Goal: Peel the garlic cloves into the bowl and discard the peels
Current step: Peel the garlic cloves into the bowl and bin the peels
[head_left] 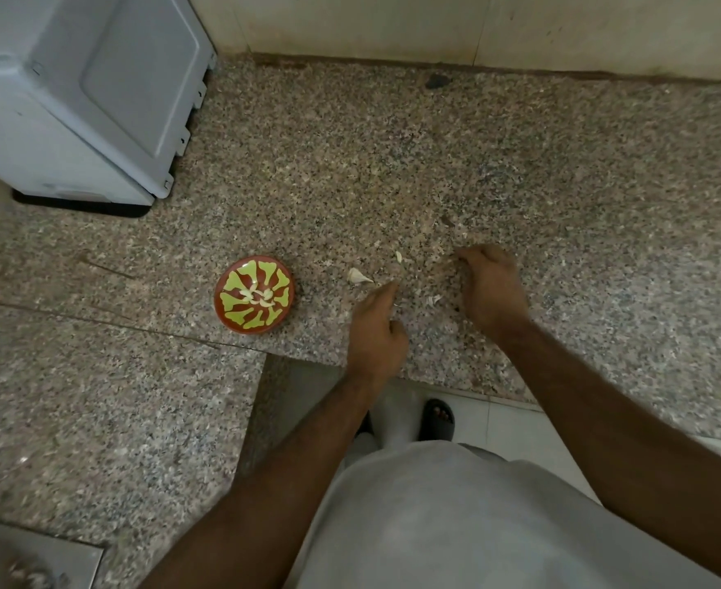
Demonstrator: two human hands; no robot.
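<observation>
Head view, looking down: the left hand point(376, 333) lies low over the speckled granite counter point(393, 172), its index finger stretched toward a pale garlic peel point(359, 276) and nearly touching the peel's tip, the other fingers curled loosely under the palm. It holds nothing that can be seen. The right hand point(492, 286) is just beside it on the counter, fingers curled inward and down against the stone — whether they pinch a scrap of peel cannot be told, since the fingertips are hidden under the hand. Between the two hands lie a few small peel bits point(433, 299), and a smaller white piece point(398, 256) sits a little beyond the large peel; whether it is a clove or skin is unclear.

Left of the left hand, near the counter's front edge, stands the red bowl point(254, 295) with a yellow-green pattern, and peeled garlic cloves point(259, 296) are heaped in its middle. A thin twig-like stem point(106, 267) lies further left on the stone. At the far left corner sits a grey appliance point(82, 91) against the tiled wall point(478, 23). Below the counter's edge show the person's pale garment point(456, 525) and a dark sandal point(437, 418) on the white floor — at the lower left corner, a metal sink rim point(31, 554).
</observation>
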